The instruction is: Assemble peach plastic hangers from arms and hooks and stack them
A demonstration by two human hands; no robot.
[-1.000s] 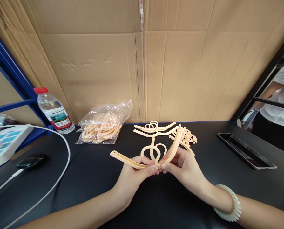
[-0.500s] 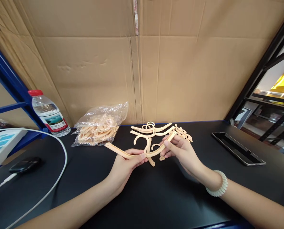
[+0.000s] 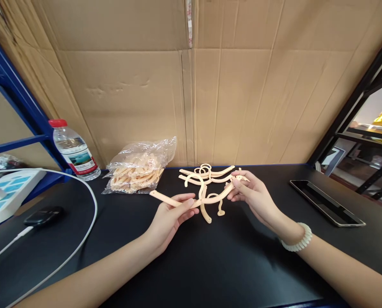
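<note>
A beige plastic clothes hanger (image 3: 215, 199), with a curved hook and two arms, is held up over the black table. My left hand (image 3: 174, 216) is closed around its left arm close to the middle joint. My right hand (image 3: 250, 192) pinches the outer end of its right arm. Behind and below it lie a loose hanger arm (image 3: 205, 212) and a loose hook (image 3: 221, 207). Farther back, put-together hangers (image 3: 221, 174) rest stacked on the table. Small beige pieces behind my right hand are mostly hidden by it.
A clear plastic bag (image 3: 139, 169) of beige parts stands at the back left, beside a water bottle (image 3: 78, 156). On the left are a power strip (image 3: 16, 190), a white cable (image 3: 93, 214) and a black mouse-like object (image 3: 43, 216). A tablet (image 3: 325, 203) lies at right.
The held hanger has been tilted so its smooth outer face shows instead of its grooved side. My right hand has shifted slightly outward along the arm. The whole view has moved a little left.
</note>
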